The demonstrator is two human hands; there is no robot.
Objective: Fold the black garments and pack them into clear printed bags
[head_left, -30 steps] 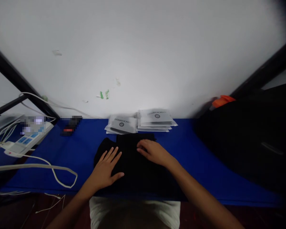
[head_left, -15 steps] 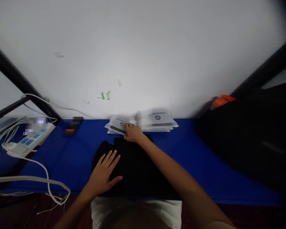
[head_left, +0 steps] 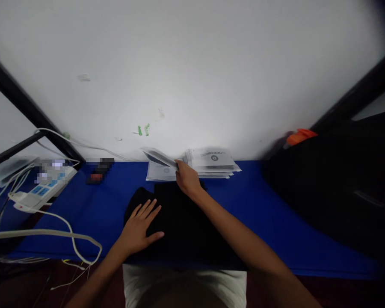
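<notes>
Black folded fabric (head_left: 182, 222) lies on the blue table in front of me. My left hand (head_left: 141, 229) rests flat on its left part, fingers spread. My right hand (head_left: 188, 177) grips the right end of a translucent packet (head_left: 160, 157), which is lifted and tilted, its left end up near the wall. Beneath it another packet (head_left: 160, 172) lies on the table. Just right of my right hand sits a stack of printed translucent packets (head_left: 213, 160), lettered in dark print. The fingertips of my right hand are partly hidden.
A white power strip (head_left: 45, 188) with blue sockets and loose white cables stands at the left. Near it lies a dark object with a red part (head_left: 98, 173). A large black item (head_left: 333, 179) and something orange (head_left: 301, 136) occupy the right. A white wall rises behind.
My right hand has taken hold of the upper packet of the left pile and lifted it, uncovering the packet below. My left hand stays on the black fabric.
</notes>
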